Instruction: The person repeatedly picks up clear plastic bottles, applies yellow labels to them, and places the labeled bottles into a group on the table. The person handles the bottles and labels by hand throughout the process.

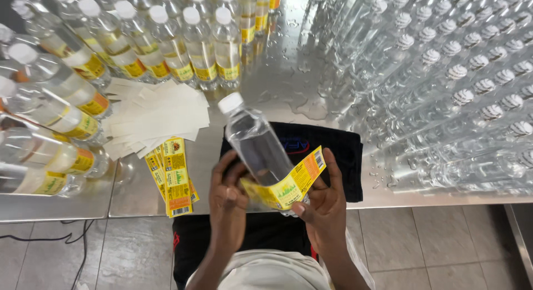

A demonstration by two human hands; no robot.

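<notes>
Your left hand (229,197) cradles a clear plastic water bottle (254,143) tilted over a black cloth (338,148) on the wet steel table (277,84). Your right hand (325,204) pinches the yellow label (288,184) against it, fingers pressed together. Spare yellow labels (173,176) lie just left.

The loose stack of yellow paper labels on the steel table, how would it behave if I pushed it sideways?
The stack of yellow paper labels would probably fan apart, since its strips already lie splayed. They look thin and floppy. Water droplets on the steel table suggest some might stick or go limp.
</notes>
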